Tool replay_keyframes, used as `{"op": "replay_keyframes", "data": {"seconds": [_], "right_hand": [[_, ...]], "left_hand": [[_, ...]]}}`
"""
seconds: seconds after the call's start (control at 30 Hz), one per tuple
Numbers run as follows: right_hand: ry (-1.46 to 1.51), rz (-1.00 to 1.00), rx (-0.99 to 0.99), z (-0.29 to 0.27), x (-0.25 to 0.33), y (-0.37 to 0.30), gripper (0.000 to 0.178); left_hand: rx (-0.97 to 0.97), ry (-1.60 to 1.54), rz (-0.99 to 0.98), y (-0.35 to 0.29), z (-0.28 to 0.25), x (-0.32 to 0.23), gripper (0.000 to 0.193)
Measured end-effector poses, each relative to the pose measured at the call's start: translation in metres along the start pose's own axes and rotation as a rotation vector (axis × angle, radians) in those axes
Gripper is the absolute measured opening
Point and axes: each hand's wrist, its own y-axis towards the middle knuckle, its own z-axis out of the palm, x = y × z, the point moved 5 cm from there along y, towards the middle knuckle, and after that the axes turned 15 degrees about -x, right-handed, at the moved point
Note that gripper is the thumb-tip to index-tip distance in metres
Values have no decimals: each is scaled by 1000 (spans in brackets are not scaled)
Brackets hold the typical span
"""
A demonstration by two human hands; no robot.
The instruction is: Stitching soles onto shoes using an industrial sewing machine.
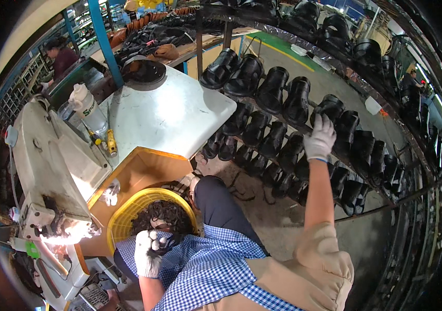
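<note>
My right hand (319,139), in a white knit glove, reaches out to the rack on the right. Its fingers lie over the near end of a black sandal (330,105) and grip it; the thumb side is partly hidden. Close to my lap is my left hand (148,255), gloved too, its fingers curled closed. Something dark shows beside those fingers, too unclear to name. Just beyond that hand a yellow plastic basket (120,212) holds a heap of dark curly scraps (161,213). A blue checked apron (205,264) covers my lap.
Rows of black sandals (273,89) fill the tiered metal rack. A pale sewing machine (50,155) with a lit lamp stands left, by a white tabletop (179,111). On it are a white bottle (87,106) and a yellow-handled screwdriver (111,140). Another person (61,62) sits far left.
</note>
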Motion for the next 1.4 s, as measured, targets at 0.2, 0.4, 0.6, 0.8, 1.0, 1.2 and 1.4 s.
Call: {"op": "replay_keyframes", "data": {"seconds": [0.2,0.4,0.6,0.8,1.0,1.2,1.4], "right_hand": [[3,-336,487,22,-42,29,51],[556,29,-233,-132,9,40,40],[1505,369,-75,-226,120,-91,35],[2084,296,1409,-239,256,-183,72],[1968,134,1842,-260,270,-247,86],[2159,798,1854,-243,277,-242,87],[2188,986,1744,-202,291,-229,84]], "left_hand": [[-20,-109,-43,-4,-4,2,31],[170,-52,-129,-10,-3,2,30],[51,-174,11,-1,5,-1,46],[-116,-472,63,-14,-36,-26,60],[-202,-511,140,-26,-55,-42,60],[262,-309,179,-52,-14,-62,94],[318,78,214,-30,27,-74,92]]}}
